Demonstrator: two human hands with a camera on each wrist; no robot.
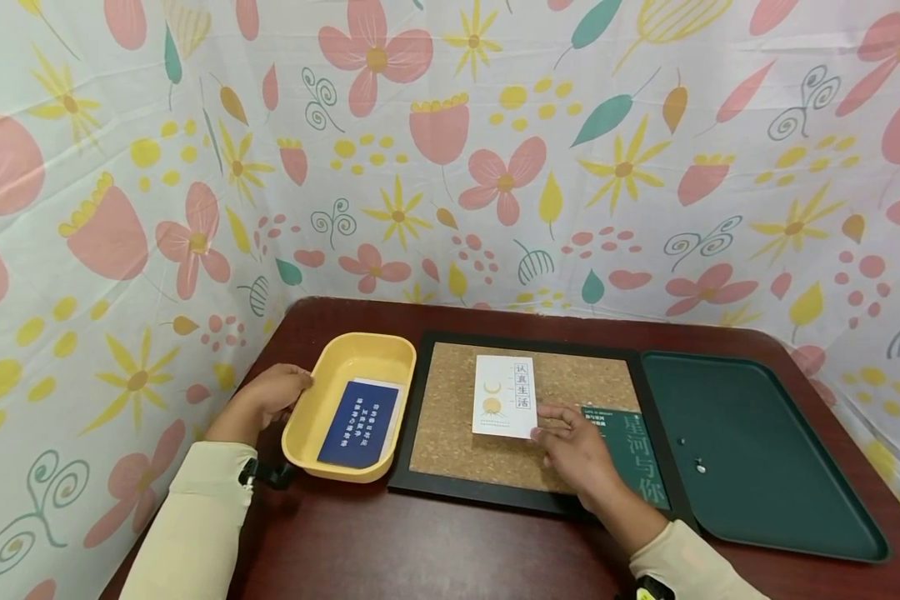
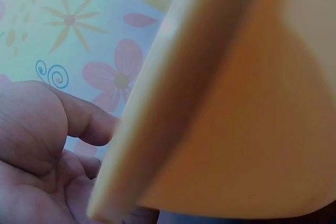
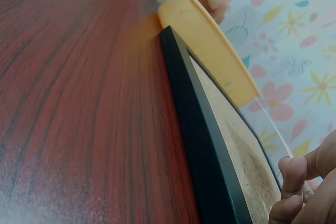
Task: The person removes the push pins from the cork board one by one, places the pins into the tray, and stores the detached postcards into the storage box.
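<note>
Left hand: out on the far left, and it has the basin by its left rim, fingers bent against the edge; likely a steadying hold, there to stop any sliding.
Yellow basin: sits on the table just beside the framed board, close enough, one would judge, to spare a long reach.
Blue card: lies flat inside the basin, a pale card peeping out along its right side; the high walls seem to serve to keep the pair together.
Cork board: flat in the middle, black frame all round, and probably laid down so that nothing on it can slip.
White card: here is the centre of attention, over the middle of the cork, and the right wrist view catches it edge-on, apparently raised off the board.
Right hand: a narrow pinch at the card's lower right edge, which leaves the printed face uncovered.
Green card: on the cork's right side, partly hidden by the right arm.
Green tray: far right, beside the board, two small bits on it, too tiny to identify; its raised rim presumably guards against rolling.
</note>
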